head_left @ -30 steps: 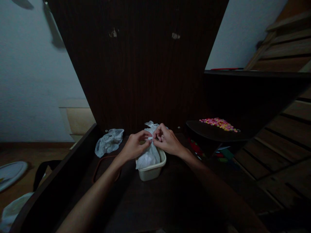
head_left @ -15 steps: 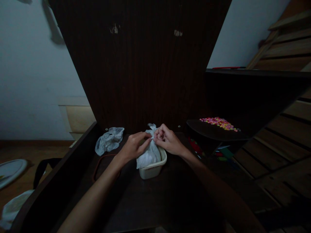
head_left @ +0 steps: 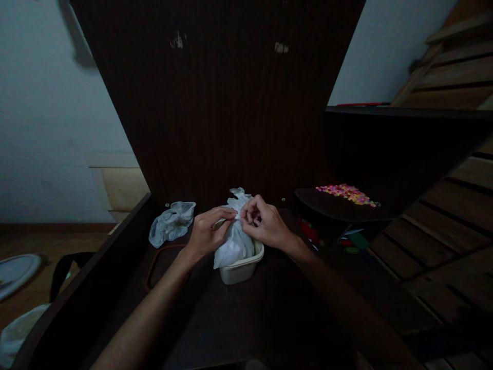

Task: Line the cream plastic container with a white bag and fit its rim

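A white plastic bag (head_left: pixel 235 245) sits in a small cream-coloured tub (head_left: pixel 239 274), its neck gathered and its loose top sticking up behind my fingers. My left hand (head_left: pixel 210 231) pinches the gathered neck from the left, thumb and fingertips together. From the right, my right hand (head_left: pixel 265 221) pinches the same neck, its other fingers curled. What the bag holds cannot be made out. On the dark desk to the left lies a brownish-red rectangular frame or lid (head_left: pixel 152 270), partly covered by my left forearm.
A crumpled translucent plastic bag (head_left: pixel 172 224) lies at the back left of the desk (head_left: pixel 231 318). A tall dark panel (head_left: pixel 227 113) stands behind. Small pink and yellow pieces (head_left: pixel 348 194) lie on a corner shelf (head_left: pixel 323 205) at right. A raised board (head_left: pixel 77 293) edges the left side.
My hands have drawn slightly apart at the bag's neck, and the bag's top now spreads wider and higher. The tub stays in place; the view has shifted slightly.
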Tool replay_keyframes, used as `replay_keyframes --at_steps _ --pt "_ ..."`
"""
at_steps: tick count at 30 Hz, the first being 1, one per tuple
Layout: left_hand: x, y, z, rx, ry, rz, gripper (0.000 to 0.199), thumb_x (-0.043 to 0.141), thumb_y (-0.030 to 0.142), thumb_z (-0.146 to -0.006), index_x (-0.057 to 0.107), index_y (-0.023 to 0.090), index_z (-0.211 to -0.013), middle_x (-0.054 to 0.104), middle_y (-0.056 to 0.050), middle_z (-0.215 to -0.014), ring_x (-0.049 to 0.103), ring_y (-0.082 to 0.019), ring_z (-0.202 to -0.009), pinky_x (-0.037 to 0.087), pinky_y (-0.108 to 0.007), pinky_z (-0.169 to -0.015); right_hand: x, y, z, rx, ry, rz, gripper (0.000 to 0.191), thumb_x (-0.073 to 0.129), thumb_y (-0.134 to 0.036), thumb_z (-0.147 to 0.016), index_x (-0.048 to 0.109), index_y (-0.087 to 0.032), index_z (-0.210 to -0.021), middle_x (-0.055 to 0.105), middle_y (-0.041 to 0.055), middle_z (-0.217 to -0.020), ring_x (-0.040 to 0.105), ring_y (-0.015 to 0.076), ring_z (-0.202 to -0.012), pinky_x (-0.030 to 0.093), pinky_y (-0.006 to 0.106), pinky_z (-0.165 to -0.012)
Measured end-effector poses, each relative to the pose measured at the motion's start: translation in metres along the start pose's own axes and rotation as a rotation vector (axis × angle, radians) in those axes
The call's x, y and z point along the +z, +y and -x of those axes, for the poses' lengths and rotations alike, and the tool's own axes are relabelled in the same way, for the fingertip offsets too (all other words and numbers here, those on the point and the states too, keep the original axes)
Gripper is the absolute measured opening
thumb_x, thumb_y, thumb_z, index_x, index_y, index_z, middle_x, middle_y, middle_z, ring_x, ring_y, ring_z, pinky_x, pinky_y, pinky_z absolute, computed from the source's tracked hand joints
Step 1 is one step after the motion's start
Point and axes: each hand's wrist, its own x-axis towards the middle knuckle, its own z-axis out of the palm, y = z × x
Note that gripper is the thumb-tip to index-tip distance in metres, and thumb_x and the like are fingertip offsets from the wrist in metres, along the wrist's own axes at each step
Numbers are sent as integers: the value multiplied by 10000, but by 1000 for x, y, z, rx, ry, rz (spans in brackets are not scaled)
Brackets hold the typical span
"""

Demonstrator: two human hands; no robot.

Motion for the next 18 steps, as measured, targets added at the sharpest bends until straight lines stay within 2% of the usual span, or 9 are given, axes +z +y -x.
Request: replay_keyframes --at_steps 7,11,18 --pt "-2 3 -1 62 -20 -22 126 619 68 -902 699 166 -909 765 -90 -932 742 -177 -838 597 -290 -736 -1 -2 -3 31 -34 -74 311 552 -69 -717 327 -259 -818 494 -54 -763 411 95 -569 343 252 -543" --pt "-2 3 -1 69 -33 8 131 614 68 -907 698 168 -917 763 -89 -933 738 -174 -840 595 -294 -739 0 4 -2 76 -66 -244 334 558 -76 -694 306 -261 -810 494 -54 -780 385 102 -600 315 250 -550" --pt "-2 2 -1 61 -16 65 130 615 72 -906 692 167 -864 762 -83 -906 737 -169 -823 587 -286 -726 4 17 -2 159 -115 -581 321 574 -138 -701 295 -255 -810 468 -43 -801 401 113 -676 336 244 -604"
